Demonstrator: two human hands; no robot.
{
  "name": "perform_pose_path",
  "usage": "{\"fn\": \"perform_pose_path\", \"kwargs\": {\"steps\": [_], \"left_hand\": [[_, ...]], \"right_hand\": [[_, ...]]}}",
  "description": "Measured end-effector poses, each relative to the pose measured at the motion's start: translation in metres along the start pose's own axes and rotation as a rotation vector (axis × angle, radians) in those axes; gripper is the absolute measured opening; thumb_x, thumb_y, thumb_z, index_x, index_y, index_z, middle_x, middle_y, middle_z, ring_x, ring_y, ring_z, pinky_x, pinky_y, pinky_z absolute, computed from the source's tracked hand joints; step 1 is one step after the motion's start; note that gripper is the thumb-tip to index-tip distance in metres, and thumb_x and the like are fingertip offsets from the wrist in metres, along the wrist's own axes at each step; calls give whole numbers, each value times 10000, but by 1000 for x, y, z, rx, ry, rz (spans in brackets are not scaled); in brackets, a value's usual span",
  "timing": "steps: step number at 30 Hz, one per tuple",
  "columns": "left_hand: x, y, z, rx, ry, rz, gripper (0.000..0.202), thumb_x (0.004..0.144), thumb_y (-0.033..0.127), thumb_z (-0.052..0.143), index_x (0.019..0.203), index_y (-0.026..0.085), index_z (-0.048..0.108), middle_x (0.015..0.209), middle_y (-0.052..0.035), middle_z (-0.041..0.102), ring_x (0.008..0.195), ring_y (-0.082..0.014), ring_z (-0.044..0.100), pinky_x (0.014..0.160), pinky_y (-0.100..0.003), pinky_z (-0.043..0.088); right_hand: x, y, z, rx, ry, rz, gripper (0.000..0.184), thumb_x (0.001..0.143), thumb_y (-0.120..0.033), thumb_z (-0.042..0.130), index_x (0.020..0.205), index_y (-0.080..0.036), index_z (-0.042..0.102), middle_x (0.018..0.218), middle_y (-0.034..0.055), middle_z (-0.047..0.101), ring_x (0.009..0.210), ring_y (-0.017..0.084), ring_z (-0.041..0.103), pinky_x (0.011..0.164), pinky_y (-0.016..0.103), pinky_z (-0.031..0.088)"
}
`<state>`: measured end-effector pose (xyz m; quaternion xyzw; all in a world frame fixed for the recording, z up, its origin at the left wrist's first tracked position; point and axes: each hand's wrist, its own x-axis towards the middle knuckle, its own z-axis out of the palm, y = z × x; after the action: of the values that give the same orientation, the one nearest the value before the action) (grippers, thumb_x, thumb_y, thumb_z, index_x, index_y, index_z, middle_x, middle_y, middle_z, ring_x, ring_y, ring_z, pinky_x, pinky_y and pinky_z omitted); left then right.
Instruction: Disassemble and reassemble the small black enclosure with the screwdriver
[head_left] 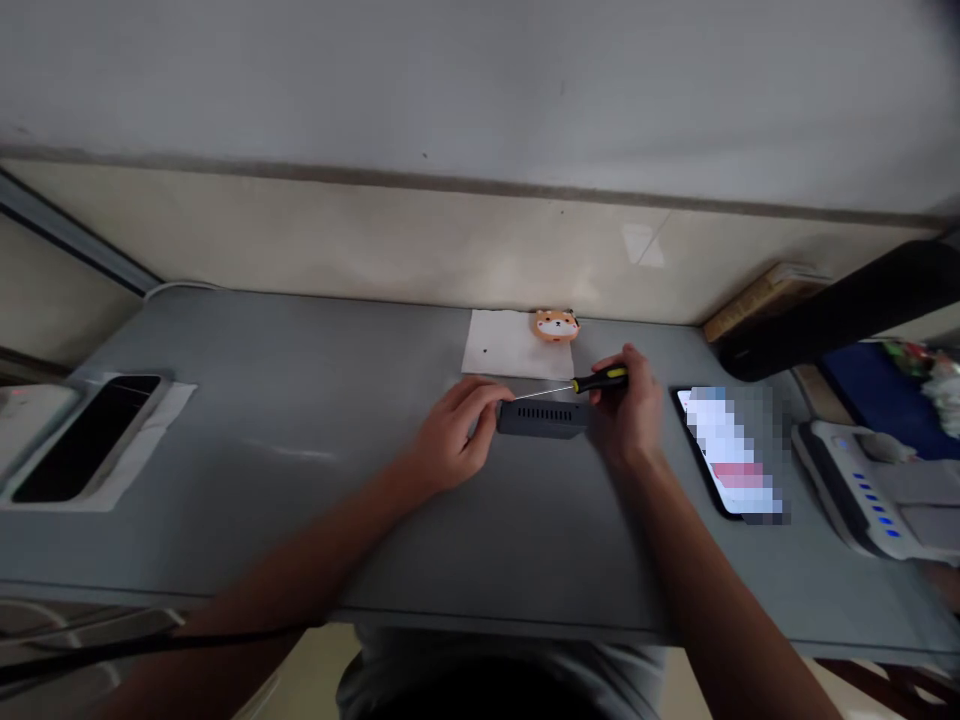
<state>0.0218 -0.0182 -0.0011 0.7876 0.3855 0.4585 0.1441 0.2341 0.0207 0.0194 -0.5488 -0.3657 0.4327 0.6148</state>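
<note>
In the head view a dark grey box with a row of slots sits on the desk between my hands. My left hand is closed on its left end, thumb and fingers pinching the edge. A screwdriver with a black and yellow handle is gripped in my right hand. Its thin metal shaft points left, and the tip reaches the box's upper left corner beside my left fingertips. Whether the tip sits in a screw is too small to tell.
Behind the box lies white paper with a tiny dark speck and an orange animal-face case. Rightward are a lit phone, a black cylinder and a white-grey device. A dark-screened phone lies far left on the grey desk.
</note>
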Motion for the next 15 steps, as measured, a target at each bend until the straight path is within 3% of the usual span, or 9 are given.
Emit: {"fn": "perform_pose_path", "kwargs": {"steps": [8,15], "left_hand": [[4,-3,-7,230,18,223,335,927,-3,449,1088,229,627,989,-46,727,908,-173,697,813,-318,557],[7,-5,-11,367,52,321,339,902,-8,488,1103,219,639,965,-50,727,850,-173,702,767,-304,544]], "right_hand": [[5,4,0,96,31,29,446,839,-638,613,647,-237,587,525,-30,543,419,105,445,434,298,287],[6,4,2,135,77,91,397,819,-594,645,671,-227,625,546,-23,574,447,107,472,440,286,299]]}}
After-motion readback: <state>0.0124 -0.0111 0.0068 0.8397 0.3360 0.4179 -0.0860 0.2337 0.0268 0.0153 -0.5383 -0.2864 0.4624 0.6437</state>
